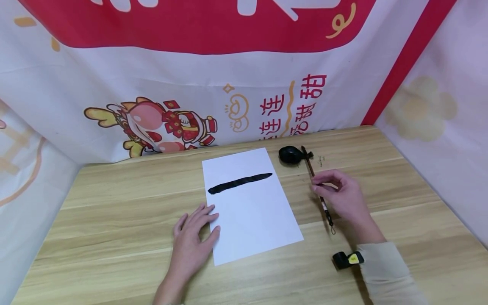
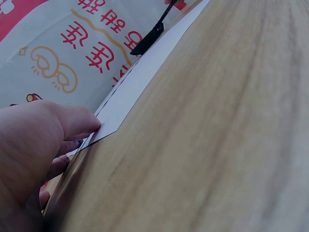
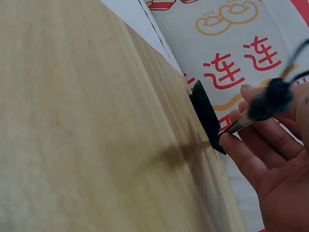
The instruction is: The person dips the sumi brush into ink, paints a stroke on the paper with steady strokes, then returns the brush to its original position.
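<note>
My right hand (image 1: 345, 195) pinches the brown shaft of a calligraphy brush (image 1: 310, 167) between thumb and fingertips. The far end of the brush overlaps the edge of a black inkstone (image 1: 290, 155); a small cord loop hangs off the near end. In the right wrist view the brush (image 3: 243, 121) slants past the inkstone (image 3: 206, 110), with the fingers below it. My left hand (image 1: 192, 241) lies with spread fingers on the left edge of a white sheet of paper (image 1: 255, 220). One thick black ink stroke (image 1: 240, 182) crosses the sheet's upper half.
The wooden table (image 1: 126, 220) ends at the back against a printed cloth (image 1: 244, 84) with red characters and a cartoon figure. Small dark marks (image 1: 321, 161) dot the tabletop right of the inkstone. A black device (image 1: 347, 259) sits at my right cuff.
</note>
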Motion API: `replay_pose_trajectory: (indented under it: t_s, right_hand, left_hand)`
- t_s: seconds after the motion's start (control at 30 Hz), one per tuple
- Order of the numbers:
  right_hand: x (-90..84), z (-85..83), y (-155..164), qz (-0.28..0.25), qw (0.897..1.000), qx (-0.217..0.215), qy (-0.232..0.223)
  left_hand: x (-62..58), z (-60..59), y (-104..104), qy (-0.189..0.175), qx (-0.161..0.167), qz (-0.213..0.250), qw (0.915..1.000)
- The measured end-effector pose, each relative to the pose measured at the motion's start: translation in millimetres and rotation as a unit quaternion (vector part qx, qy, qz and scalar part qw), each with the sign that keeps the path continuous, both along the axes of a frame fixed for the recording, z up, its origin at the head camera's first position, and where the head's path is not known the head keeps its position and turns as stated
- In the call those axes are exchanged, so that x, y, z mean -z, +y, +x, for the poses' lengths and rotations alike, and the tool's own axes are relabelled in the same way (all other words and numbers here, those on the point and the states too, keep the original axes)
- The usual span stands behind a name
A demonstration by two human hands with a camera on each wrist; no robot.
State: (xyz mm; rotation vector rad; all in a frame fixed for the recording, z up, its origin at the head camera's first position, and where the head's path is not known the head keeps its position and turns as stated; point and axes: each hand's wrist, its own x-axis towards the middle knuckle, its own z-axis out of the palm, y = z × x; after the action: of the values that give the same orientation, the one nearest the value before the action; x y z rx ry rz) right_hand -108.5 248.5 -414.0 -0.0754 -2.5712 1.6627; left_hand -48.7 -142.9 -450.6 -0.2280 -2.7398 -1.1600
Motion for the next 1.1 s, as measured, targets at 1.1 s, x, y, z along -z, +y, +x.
replay_pose_trajectory:
  t_s: [1.1]
  right_hand:
    - [-7.1, 4.0, -2.2, 0.132, 0.991, -0.007, 0.018]
  left_hand:
    - [4.6, -0.3, 0.7, 0.011, 0.006, -0.015, 0.9998]
